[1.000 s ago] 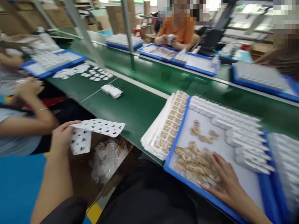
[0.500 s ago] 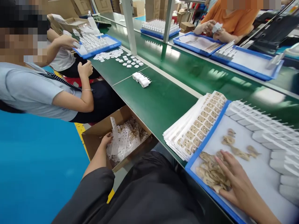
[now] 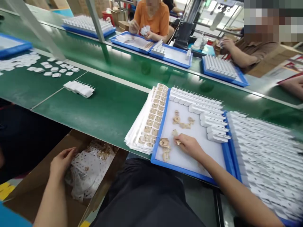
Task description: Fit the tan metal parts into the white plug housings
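- While the cardboard box (image 3: 30, 186) sits below it, the left hand (image 3: 61, 164) hangs loosely curled, nothing visibly held, palm hidden.
- Under the right hand (image 3: 190, 147) lies the blue tray (image 3: 175, 167); keeping that forearm clear of the white plugs (image 3: 209, 119) beyond seems wise.
- Ahead and left of it, crumpled tan scraps (image 3: 164, 143) probably want light edge pinches.
- One scrap (image 3: 178, 142) meets its bunched fingertips; grip unclear.

7 blue trays (image 3: 165, 164), 1 sheet stack (image 3: 151, 123)
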Action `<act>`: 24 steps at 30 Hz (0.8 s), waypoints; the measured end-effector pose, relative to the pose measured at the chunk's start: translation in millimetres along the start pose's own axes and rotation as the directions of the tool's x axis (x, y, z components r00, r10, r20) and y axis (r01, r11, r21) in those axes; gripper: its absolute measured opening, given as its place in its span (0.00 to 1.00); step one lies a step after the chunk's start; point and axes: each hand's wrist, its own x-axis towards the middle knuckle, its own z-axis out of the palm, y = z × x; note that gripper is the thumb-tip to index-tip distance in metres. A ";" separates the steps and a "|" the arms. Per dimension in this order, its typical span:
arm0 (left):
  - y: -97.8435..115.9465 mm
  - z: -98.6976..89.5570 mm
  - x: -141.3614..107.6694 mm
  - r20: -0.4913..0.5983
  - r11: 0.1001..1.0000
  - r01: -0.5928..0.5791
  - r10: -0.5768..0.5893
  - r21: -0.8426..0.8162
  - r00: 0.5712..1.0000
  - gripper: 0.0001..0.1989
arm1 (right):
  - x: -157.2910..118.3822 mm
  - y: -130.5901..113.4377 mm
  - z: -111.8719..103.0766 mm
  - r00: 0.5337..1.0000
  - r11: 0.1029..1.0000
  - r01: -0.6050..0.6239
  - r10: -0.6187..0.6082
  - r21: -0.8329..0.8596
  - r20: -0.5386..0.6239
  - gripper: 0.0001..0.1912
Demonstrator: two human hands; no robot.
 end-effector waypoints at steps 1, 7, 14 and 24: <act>10.9 -8.1 1.1 -0.019 0.998 -0.030 0.030 0.046 0.999 0.09 | 0.7 2.3 -6.5 0.998 0.999 -0.049 0.050 0.008 -0.050 0.11; 94.5 -27.5 -33.1 -0.287 0.924 -0.379 0.349 -0.056 0.892 0.14 | -9.5 15.6 -48.0 0.839 0.923 -0.354 0.385 0.151 -0.384 0.14; 130.5 18.1 -42.7 -0.259 0.873 -0.477 0.438 -0.107 0.861 0.12 | 7.9 -41.9 -45.5 0.658 0.731 -0.353 0.638 0.584 -0.401 0.15; -56.7 9.8 -98.6 -0.156 0.990 -0.076 0.058 -0.117 0.986 0.18 | 130.1 -273.0 162.1 0.986 0.538 -0.133 -0.016 0.833 0.167 0.08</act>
